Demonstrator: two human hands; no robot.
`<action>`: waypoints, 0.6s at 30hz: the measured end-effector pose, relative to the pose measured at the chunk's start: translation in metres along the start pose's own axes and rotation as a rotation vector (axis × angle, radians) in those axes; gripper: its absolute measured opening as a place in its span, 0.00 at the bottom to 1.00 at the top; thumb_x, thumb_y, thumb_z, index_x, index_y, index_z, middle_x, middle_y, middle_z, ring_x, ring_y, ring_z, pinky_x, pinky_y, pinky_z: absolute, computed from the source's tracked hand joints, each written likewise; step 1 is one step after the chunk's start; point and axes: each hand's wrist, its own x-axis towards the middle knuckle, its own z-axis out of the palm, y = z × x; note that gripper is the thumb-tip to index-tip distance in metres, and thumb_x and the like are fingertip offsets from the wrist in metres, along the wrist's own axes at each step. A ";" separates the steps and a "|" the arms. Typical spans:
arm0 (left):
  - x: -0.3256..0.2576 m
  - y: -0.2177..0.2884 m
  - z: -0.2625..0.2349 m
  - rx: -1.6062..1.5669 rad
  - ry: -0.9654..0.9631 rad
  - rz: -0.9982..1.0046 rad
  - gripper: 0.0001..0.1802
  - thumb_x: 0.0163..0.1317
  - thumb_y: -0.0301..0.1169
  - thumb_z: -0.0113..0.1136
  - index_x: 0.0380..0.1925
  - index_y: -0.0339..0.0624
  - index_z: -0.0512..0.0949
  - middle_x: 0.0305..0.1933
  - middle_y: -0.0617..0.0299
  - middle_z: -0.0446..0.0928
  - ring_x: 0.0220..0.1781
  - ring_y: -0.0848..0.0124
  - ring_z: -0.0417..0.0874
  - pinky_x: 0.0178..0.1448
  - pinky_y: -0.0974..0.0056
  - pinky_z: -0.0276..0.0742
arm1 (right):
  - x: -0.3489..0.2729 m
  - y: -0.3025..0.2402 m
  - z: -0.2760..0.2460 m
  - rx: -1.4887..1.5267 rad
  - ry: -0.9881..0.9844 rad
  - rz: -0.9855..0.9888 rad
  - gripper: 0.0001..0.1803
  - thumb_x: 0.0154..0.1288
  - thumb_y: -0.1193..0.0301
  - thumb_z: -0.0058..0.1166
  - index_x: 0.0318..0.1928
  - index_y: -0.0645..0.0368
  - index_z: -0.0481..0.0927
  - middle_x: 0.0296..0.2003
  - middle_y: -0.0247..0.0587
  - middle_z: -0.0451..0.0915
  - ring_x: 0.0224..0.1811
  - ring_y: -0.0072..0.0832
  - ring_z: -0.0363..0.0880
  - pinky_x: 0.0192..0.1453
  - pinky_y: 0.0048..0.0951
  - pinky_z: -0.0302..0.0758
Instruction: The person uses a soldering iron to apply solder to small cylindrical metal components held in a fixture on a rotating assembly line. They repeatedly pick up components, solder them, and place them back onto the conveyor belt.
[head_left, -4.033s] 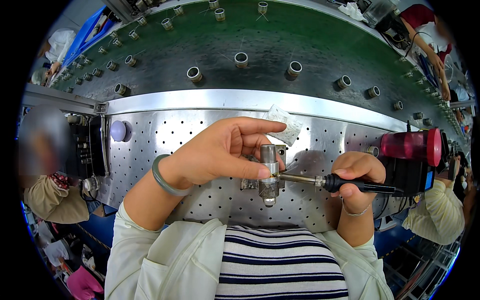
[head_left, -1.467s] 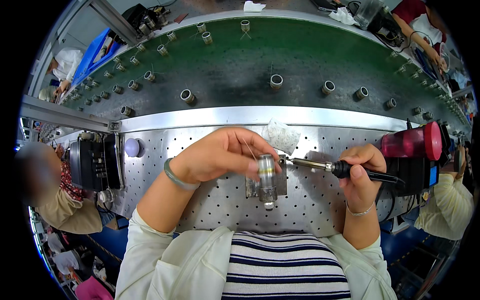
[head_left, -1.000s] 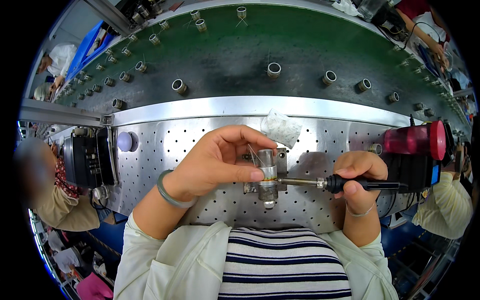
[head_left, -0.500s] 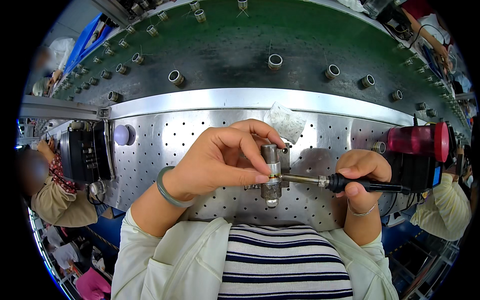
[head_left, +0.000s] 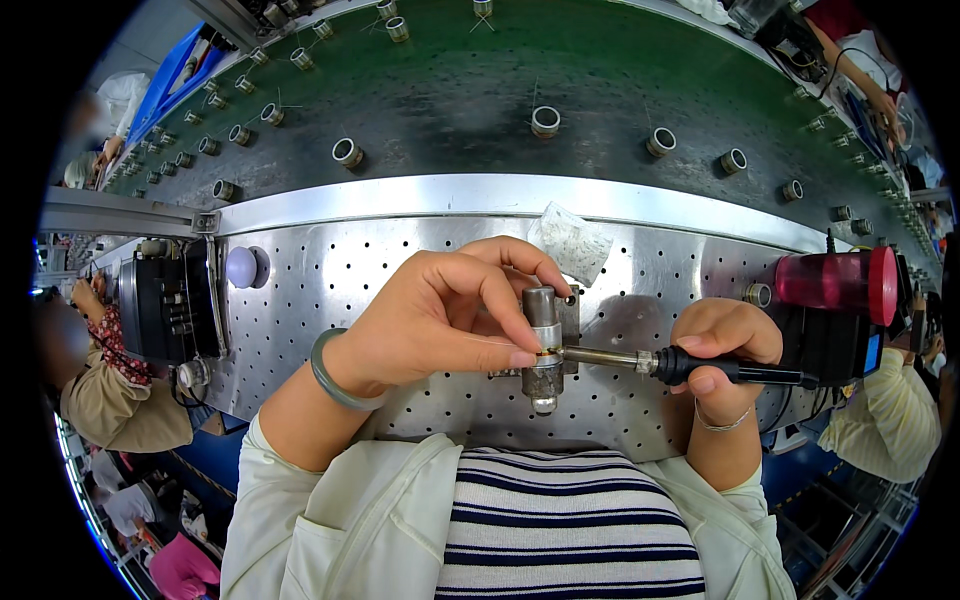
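Observation:
A short metal ring (head_left: 546, 338) sits around a dark upright metal post (head_left: 539, 301) on a small fixture with a rounded silver end. My left hand (head_left: 455, 315) is closed in a pinch at the ring's left side, thumb and forefinger touching it; whatever thin piece lies between them is too small to make out. A soldering iron (head_left: 728, 371) with a black handle is held in my right hand (head_left: 725, 345), gripped between thumb and fingers. Its metal tip meets the ring from the right, beside small yellowish bits on the ring's band.
Under the fixture is a perforated metal worktop (head_left: 320, 290). Beyond it runs a green belt (head_left: 440, 130) carrying several metal rings. A lilac ball (head_left: 241, 268) and a black device (head_left: 165, 305) stand left; a red translucent container (head_left: 835, 278) stands right. A crumpled bag (head_left: 570, 243) lies behind the fixture.
Rings on the belt appear slightly further left, and the whole view has shifted a little. Both hands and the soldering iron keep nearly the same pose at the ring.

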 end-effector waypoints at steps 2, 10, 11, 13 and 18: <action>0.001 0.001 0.000 -0.002 0.004 -0.012 0.07 0.43 0.16 0.69 0.22 0.39 0.82 0.52 0.46 0.72 0.54 0.60 0.75 0.60 0.56 0.71 | 0.000 0.001 -0.001 -0.012 -0.006 -0.008 0.11 0.44 0.81 0.66 0.31 0.68 0.79 0.24 0.46 0.79 0.22 0.29 0.77 0.26 0.23 0.71; 0.004 0.005 0.003 -0.116 0.001 -0.112 0.29 0.50 0.19 0.66 0.55 0.35 0.73 0.48 0.47 0.77 0.47 0.67 0.79 0.50 0.68 0.78 | 0.002 0.000 -0.002 -0.100 -0.053 -0.070 0.12 0.42 0.80 0.67 0.30 0.68 0.79 0.22 0.45 0.79 0.20 0.29 0.76 0.24 0.23 0.70; 0.004 0.005 0.003 -0.101 -0.022 -0.106 0.32 0.51 0.20 0.65 0.59 0.34 0.70 0.46 0.48 0.78 0.46 0.68 0.80 0.49 0.70 0.78 | 0.003 0.000 -0.002 -0.104 -0.058 -0.075 0.12 0.42 0.80 0.67 0.30 0.67 0.79 0.22 0.45 0.79 0.19 0.29 0.76 0.24 0.23 0.70; 0.004 0.008 0.004 -0.116 -0.007 -0.151 0.33 0.51 0.20 0.66 0.60 0.32 0.69 0.45 0.48 0.79 0.45 0.70 0.80 0.48 0.72 0.78 | 0.003 -0.001 -0.004 -0.120 -0.080 -0.080 0.12 0.42 0.80 0.67 0.30 0.67 0.79 0.22 0.44 0.79 0.19 0.29 0.76 0.24 0.24 0.70; 0.005 0.014 0.005 -0.135 -0.003 -0.215 0.35 0.50 0.19 0.66 0.61 0.29 0.66 0.44 0.48 0.79 0.44 0.71 0.80 0.47 0.73 0.78 | 0.006 -0.003 -0.005 -0.201 -0.119 -0.123 0.11 0.43 0.79 0.67 0.30 0.67 0.79 0.21 0.44 0.78 0.19 0.30 0.75 0.24 0.24 0.69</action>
